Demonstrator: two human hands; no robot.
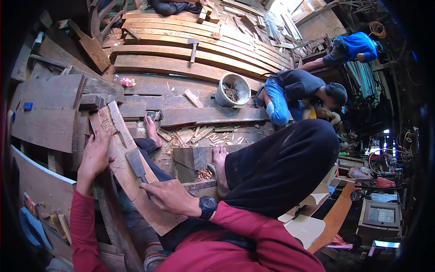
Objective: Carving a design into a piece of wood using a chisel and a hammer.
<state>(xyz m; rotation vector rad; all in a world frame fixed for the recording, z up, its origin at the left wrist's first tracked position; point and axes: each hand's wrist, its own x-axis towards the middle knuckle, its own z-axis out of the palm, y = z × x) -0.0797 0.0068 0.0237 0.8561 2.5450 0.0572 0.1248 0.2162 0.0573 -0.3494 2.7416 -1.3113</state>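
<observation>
A long wooden board (136, 192) lies slanting across my lap, with pencil lines and a rough carved patch at its far end. My left hand (96, 152) rests on the board's left side, fingers stretched toward that carved patch. In my right hand (174, 196) is a wide chisel (135, 164), its flat grey blade lying along the board's face and pointing away from me. My fingers wrap its handle, which is mostly hidden, and the index finger stretches along it. A dark watch (208, 207) is on my right wrist.
Wood chips (213, 137) litter the floor near my feet, beside a thick wooden block (190, 157). Beyond stand a bucket (233, 90) of scraps and long beams (181, 63) with a hammer (193, 49) on top. A crouching co-worker (299, 90) is at the right.
</observation>
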